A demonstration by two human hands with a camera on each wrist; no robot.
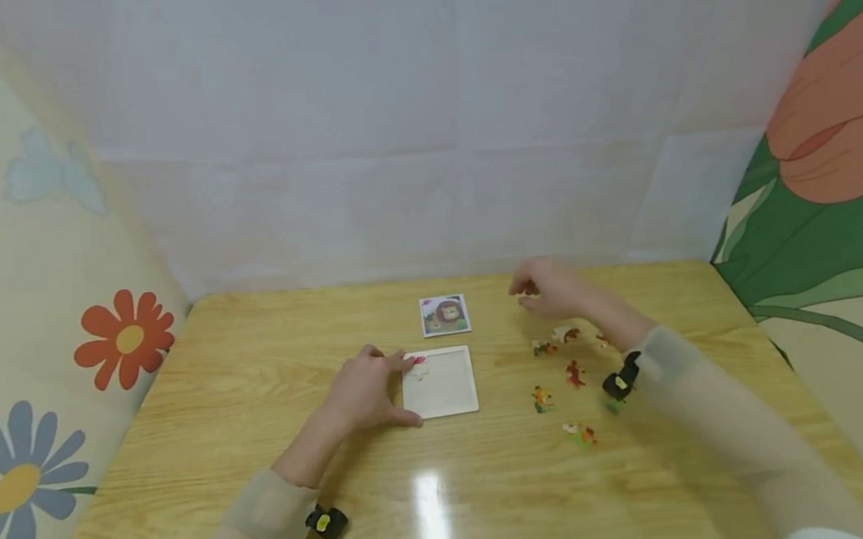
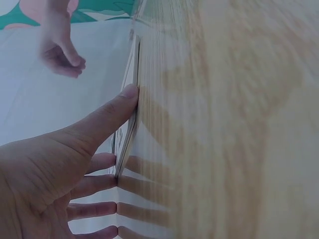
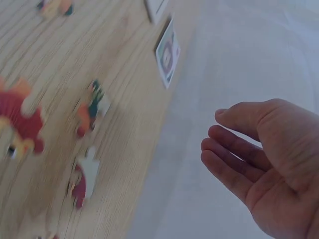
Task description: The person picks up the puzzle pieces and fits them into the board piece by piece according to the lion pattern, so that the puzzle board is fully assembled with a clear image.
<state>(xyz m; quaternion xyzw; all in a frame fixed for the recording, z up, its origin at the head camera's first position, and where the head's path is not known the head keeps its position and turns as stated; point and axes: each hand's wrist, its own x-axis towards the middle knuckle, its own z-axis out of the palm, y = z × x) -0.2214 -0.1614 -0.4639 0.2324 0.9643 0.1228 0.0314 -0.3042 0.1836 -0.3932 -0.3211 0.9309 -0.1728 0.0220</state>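
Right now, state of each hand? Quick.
Left hand: open, touching the edge of the white tray.
Right hand: open, loosely curled, holding nothing.

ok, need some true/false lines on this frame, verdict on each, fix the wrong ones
1. The left hand touches the tray. True.
2. The right hand grips a puzzle piece. False: it holds nothing.
3. The loose pieces lie to the right of the tray. True.
4. The tray is completely filled. False: most of it is bare.
5. The card shows a lion. True.
6. The card is nearer the person than the tray. False: it lies beyond the tray.
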